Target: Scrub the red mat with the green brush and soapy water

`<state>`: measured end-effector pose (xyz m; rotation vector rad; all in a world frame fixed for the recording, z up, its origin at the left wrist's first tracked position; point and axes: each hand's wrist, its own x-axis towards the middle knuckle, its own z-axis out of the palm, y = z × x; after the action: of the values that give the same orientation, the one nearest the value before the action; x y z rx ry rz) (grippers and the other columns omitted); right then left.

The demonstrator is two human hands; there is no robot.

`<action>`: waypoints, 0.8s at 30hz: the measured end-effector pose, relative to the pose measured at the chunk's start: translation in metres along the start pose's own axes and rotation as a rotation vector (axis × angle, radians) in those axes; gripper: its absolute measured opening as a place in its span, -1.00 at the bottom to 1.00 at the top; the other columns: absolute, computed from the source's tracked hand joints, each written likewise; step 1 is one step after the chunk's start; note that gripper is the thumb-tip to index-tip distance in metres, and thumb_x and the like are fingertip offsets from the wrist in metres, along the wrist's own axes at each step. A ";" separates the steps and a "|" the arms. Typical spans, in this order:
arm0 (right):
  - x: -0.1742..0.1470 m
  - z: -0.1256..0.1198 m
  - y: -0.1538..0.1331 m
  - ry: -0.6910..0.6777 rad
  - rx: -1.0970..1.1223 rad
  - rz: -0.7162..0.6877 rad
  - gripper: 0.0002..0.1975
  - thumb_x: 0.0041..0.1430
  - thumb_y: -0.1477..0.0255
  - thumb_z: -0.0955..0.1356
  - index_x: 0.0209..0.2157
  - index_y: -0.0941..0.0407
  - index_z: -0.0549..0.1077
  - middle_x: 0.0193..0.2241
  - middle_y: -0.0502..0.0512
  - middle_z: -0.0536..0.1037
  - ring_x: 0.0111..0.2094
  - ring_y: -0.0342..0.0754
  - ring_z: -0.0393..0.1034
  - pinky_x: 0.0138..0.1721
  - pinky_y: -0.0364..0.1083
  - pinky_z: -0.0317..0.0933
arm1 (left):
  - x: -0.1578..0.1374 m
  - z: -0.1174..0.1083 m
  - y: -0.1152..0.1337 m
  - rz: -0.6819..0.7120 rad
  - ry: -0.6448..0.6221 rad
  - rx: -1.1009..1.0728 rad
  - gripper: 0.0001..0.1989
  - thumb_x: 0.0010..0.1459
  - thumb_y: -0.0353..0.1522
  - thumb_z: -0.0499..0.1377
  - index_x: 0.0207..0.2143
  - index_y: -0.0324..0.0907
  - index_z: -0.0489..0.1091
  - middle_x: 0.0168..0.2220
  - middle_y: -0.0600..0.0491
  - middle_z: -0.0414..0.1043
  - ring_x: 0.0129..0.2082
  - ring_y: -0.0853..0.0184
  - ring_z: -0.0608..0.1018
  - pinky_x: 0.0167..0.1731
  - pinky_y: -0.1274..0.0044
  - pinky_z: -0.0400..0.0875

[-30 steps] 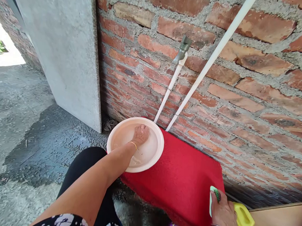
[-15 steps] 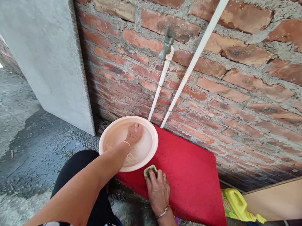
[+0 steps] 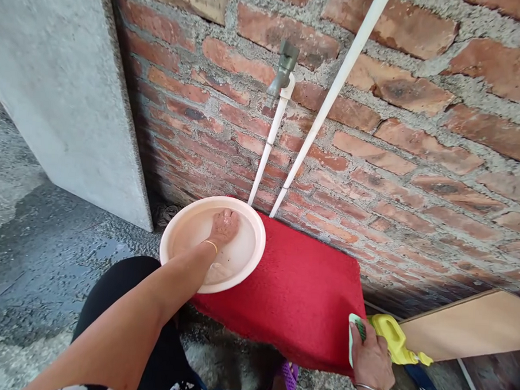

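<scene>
A pale pink round basin [image 3: 167, 237] with cloudy water in it stands at the left end of a red cloth-covered surface [image 3: 307, 295]. My left hand [image 3: 224, 227] is dipped in the water near the basin's far side, fingers loosely stretched and partly under the surface; I see nothing held in it. Some whitish, wavy shape shows in the water below my wrist. At the cloth's right front corner, my right hand [image 3: 370, 352] grips a light green scrubbing brush [image 3: 352, 337] with darker green on one face, tilted up on its edge.
A brick wall [image 3: 371, 205] runs behind, with a tap [image 3: 282, 72] and white pipes [image 3: 328, 106]. A grey slab [image 3: 70, 95] stands at left on wet concrete. Beyond my right hand lie a yellow jug [image 3: 389, 336] and a tan board [image 3: 470, 325]. A purple shoe [image 3: 290, 377] shows below.
My right hand has moved from beside the basin to the cloth's right front corner, carrying the brush. My left hand stays in the basin. The view has shifted slightly right.
</scene>
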<state>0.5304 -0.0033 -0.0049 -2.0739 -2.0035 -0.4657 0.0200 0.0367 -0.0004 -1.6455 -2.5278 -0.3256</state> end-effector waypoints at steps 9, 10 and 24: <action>-0.028 -0.002 -0.033 -0.001 0.037 -0.239 -0.45 0.37 0.07 0.09 0.02 0.06 0.52 -0.26 0.20 0.49 -0.27 0.04 0.41 -0.16 0.00 0.29 | 0.001 0.000 -0.002 0.002 0.024 0.010 -0.68 0.28 -0.35 -0.07 -0.19 -0.26 0.45 -0.15 -0.25 0.44 -0.13 0.04 0.48 -0.14 0.29 0.23; -0.026 -0.001 -0.025 -0.007 0.019 -0.178 -0.44 0.37 0.08 0.08 0.03 0.08 0.51 -0.27 0.20 0.49 -0.28 0.04 0.41 -0.17 0.00 0.29 | 0.001 0.000 -0.002 0.006 0.026 0.008 -0.69 0.28 -0.35 -0.06 -0.20 -0.26 0.45 -0.16 -0.25 0.44 -0.13 0.04 0.48 -0.14 0.29 0.23; -0.010 -0.025 -0.068 0.056 0.243 -0.160 -0.31 0.31 -0.10 0.03 0.02 0.06 0.50 -0.26 0.20 0.50 -0.25 0.07 0.42 -0.30 -0.04 0.27 | 0.000 -0.003 0.003 -0.014 0.003 -0.031 -0.67 0.30 -0.36 -0.09 -0.14 -0.27 0.44 -0.10 -0.27 0.42 -0.09 0.02 0.46 -0.10 0.26 0.22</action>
<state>0.4603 -0.0189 0.0099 -1.7487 -2.0869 -0.2864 0.0228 0.0370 0.0028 -1.6375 -2.5456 -0.3707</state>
